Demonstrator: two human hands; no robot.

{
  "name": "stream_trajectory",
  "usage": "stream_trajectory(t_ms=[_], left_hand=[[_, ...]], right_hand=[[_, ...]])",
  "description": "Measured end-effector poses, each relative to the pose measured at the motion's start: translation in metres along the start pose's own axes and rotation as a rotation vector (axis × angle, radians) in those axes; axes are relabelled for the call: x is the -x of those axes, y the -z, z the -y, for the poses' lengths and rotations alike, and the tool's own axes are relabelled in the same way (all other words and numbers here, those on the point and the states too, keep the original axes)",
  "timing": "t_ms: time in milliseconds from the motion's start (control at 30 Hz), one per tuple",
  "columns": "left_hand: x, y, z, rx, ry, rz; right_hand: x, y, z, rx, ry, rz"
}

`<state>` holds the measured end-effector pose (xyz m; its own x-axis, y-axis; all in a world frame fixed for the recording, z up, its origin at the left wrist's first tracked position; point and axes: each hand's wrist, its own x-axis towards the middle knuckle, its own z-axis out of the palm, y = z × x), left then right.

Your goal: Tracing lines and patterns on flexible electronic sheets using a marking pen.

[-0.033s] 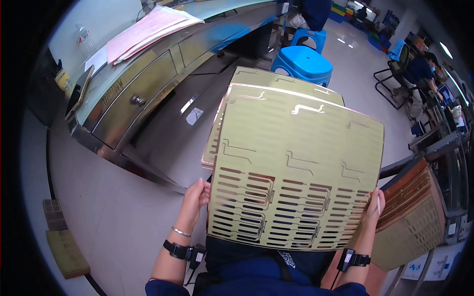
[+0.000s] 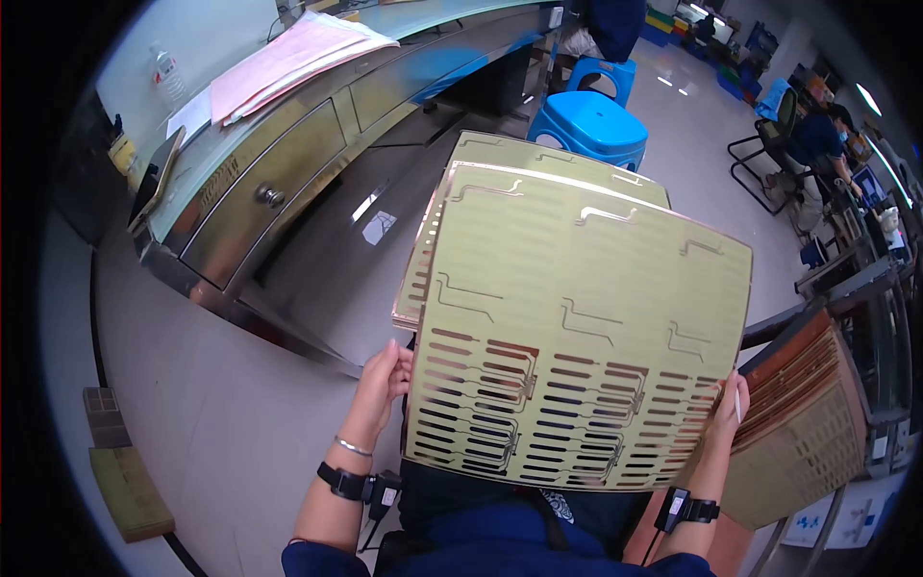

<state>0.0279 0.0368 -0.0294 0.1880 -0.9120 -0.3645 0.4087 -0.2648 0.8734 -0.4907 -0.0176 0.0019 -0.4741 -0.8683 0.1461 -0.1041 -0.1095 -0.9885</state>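
Nothing moved since the earlier frame — same sheet, same grip, same angle.

At the far left, a steel cabinet (image 2: 279,183) with a drawer knob, pink papers (image 2: 288,53) stacked on its top. Lower left on the floor, a flat olive block (image 2: 130,490).

Then the left hand (image 2: 383,385), wristband below it, fingers (image 2: 399,370) curled round the left edge of the gold slotted sheet (image 2: 577,327) about two thirds of the way down, closed on that edge with the thumb hidden behind. Held up in front of the chest, above the lap, broad face toward the camera. Roughly square, so no clear long axis; top edge tipped away and slightly to the right, plain upper half with a few stepped cut lines, rows of narrow slots filling the lower half and running across from hand to hand. Behind it, a second like sheet (image 2: 452,221) showing past the upper left edge — touching or apart, cannot tell.

Further right, a blue plastic stool (image 2: 591,120) on the floor beyond the top edge.

At the lower right corner, the right hand (image 2: 728,409), fingers (image 2: 738,399) pressed flat along the sheet's right edge, gripping it. Just beside it, a brown slotted panel (image 2: 803,423) leaning on a rack.
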Motion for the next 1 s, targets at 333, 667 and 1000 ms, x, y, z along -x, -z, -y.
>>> stream_trajectory(t_ms=[333, 667, 1000], left_hand=[[-0.068, -0.069, -0.026, -0.016, -0.19, -0.124], [-0.067, -0.06, -0.006, -0.396, -0.386, -0.184], [-0.064, -0.057, -0.012, -0.411, -0.327, -0.185]], right_hand=[[0.001, -0.033, 0.021, 0.832, 0.191, -0.202], [0.033, -0.308, 0.052, 0.709, 0.705, 0.531], [0.049, -0.384, 0.05, 0.509, 1.008, 1.042]])
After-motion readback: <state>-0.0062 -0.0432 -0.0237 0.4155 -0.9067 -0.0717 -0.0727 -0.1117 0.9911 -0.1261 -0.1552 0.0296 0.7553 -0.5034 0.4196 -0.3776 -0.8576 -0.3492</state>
